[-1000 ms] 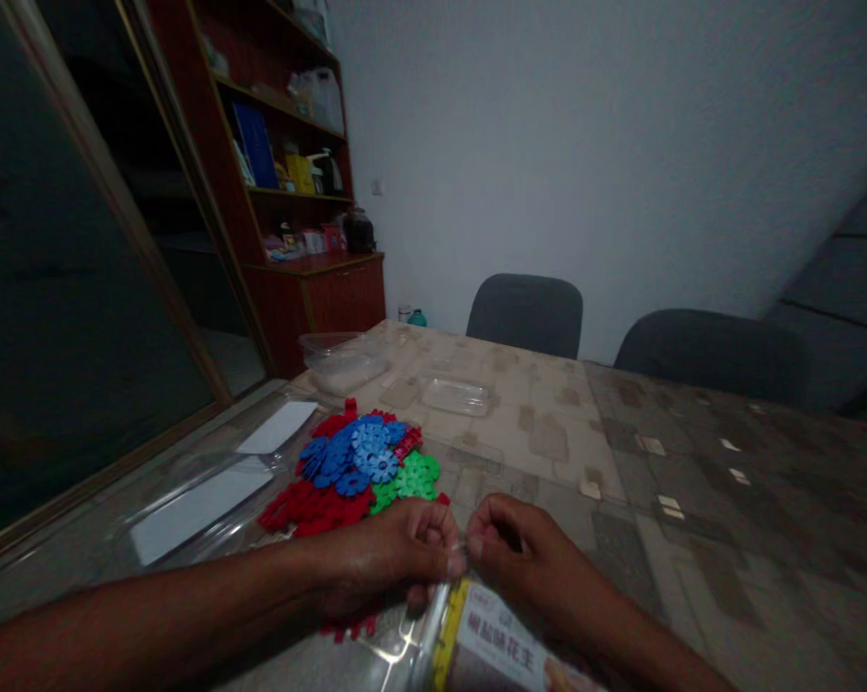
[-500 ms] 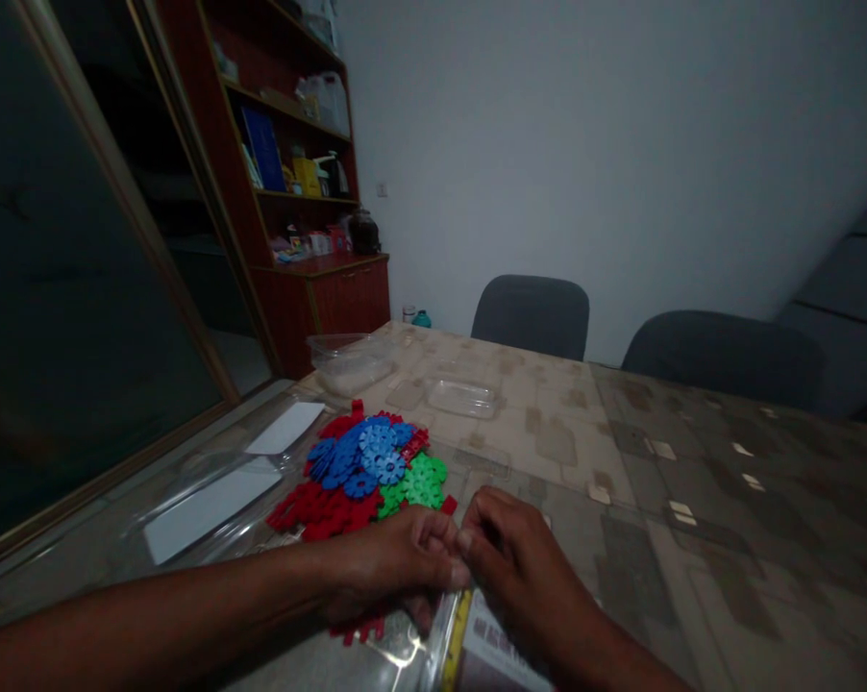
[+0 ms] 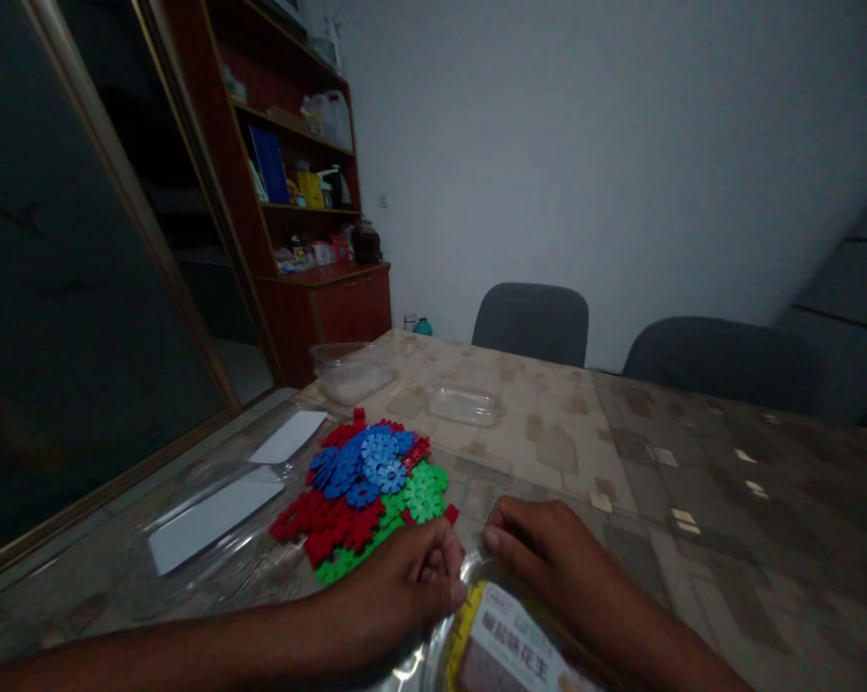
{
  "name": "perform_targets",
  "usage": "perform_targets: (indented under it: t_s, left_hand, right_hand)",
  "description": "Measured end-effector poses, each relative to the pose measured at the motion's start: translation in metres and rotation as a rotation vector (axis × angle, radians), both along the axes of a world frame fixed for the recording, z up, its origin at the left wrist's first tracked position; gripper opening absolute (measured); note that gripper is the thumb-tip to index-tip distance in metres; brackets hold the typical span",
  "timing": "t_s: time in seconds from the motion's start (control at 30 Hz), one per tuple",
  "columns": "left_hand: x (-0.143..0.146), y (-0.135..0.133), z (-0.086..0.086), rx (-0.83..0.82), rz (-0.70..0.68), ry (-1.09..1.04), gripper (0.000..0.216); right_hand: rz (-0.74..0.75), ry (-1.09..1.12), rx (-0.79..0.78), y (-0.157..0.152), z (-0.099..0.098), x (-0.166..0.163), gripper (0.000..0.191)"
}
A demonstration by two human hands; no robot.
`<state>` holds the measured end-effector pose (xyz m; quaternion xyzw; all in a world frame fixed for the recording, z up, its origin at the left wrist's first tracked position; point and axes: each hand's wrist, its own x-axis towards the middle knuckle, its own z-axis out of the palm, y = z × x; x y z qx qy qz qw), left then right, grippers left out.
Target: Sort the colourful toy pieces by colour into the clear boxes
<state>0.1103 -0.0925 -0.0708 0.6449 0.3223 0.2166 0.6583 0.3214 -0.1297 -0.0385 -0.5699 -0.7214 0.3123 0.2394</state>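
Observation:
My left hand (image 3: 423,577) is closed, its fingers curled beside the left corner of a clear plastic container (image 3: 448,630) with a yellow, white and brown label (image 3: 512,639). What its fingertips hold, if anything, is too small to make out. My right hand (image 3: 549,543) is also closed, with bent fingers at the far right side of that container; whatever lies within them is hidden. Just beyond my left hand is a heap of flower-shaped plastic pieces: blue ones (image 3: 347,468) on top, red ones (image 3: 333,524) around them and green ones (image 3: 425,490) to the right.
Two clear packages with white cards (image 3: 213,521) lie on the left of the table. Farther back stand a clear plastic tub (image 3: 351,370) and a shallow clear tray (image 3: 463,406). Grey chairs (image 3: 531,322) line the far side, and a red shelf cabinet (image 3: 354,298) is at the back left.
My hands have moved apart, the right one shifting slightly to the right. More of the container's label shows, and more green pieces are visible above my left wrist. The view has tilted a little.

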Motion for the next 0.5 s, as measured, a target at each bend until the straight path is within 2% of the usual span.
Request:
perform_targets:
  t_s: [0.1, 0.17, 0.23, 0.3, 0.37, 0.43, 0.5]
  left_hand:
    - [-0.001, -0.001, 0.0, 0.135, 0.005, 0.076, 0.025]
    - [0.001, -0.002, 0.008, 0.237, -0.006, 0.129, 0.02]
    - [0.005, -0.005, 0.02, 0.247, -0.013, 0.117, 0.02]
    - [0.01, -0.009, 0.029, 0.117, -0.027, 0.02, 0.026]
    - [0.016, -0.014, 0.03, -0.097, -0.056, -0.116, 0.037]
    - [0.02, -0.017, 0.022, -0.287, -0.065, -0.235, 0.049]
    - [0.023, -0.019, 0.011, -0.402, -0.049, -0.313, 0.056]
  right_hand:
    - [-0.027, -0.099, -0.075, -0.013, -0.006, 0.016, 0.035]
    - [-0.034, -0.12, -0.112, -0.02, -0.009, 0.023, 0.042]
    - [-0.058, -0.113, -0.12, -0.023, -0.007, 0.027, 0.049]
    - [-0.058, -0.021, -0.136, -0.027, -0.002, 0.029, 0.055]
    - [-0.02, 0.148, -0.172, -0.033, 0.001, 0.034, 0.062]
    - [0.006, 0.287, -0.223, -0.044, -0.001, 0.041, 0.063]
    - [-0.019, 0.387, -0.304, -0.06, -0.007, 0.05, 0.059]
